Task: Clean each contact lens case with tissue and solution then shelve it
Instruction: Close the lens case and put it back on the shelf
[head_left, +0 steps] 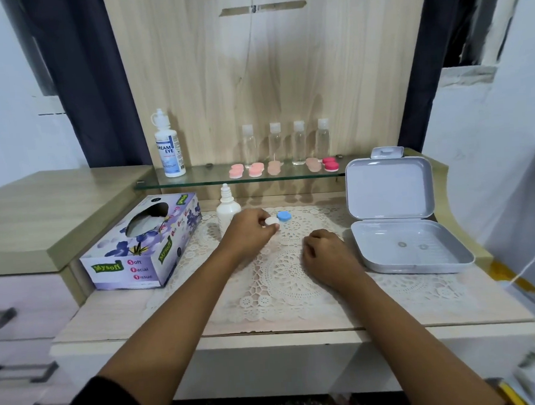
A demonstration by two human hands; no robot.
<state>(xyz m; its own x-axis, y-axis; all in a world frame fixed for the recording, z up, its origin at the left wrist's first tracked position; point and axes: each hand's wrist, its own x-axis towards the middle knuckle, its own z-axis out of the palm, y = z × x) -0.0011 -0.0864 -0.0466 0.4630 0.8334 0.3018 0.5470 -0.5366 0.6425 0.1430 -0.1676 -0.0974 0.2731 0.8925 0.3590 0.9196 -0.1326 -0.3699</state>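
The pale desk top [111,324] lay under my forearms, with a white lace mat [283,282] spread over its middle; at the right edge of the mat sat a grey hinged box [420,255], lid standing open; at the left sat a purple tissue box [138,257], angled, a tissue showing in its slot; behind them ran a glass shelf [202,178] against the wooden back panel; on its left end stood a tall solution bottle [169,149], and further right a row of four clear bottles [275,142]; below the shelf, on the far edge of the mat, a small white dropper bottle [226,209] stood upright, just behind my left hand [249,231]; my right hand [326,255] rested on the mat near the grey box, its fingers curled in under the palm, nothing showing in them; pale pink cases [255,169] lay along the front of the shelf, with a deeper pink case [331,164] at the right end; the contact lens case [278,219] lay on the mat beside the dropper bottle, and my left fingertips pinched its white cap while its blue cap stuck out bare to the right.
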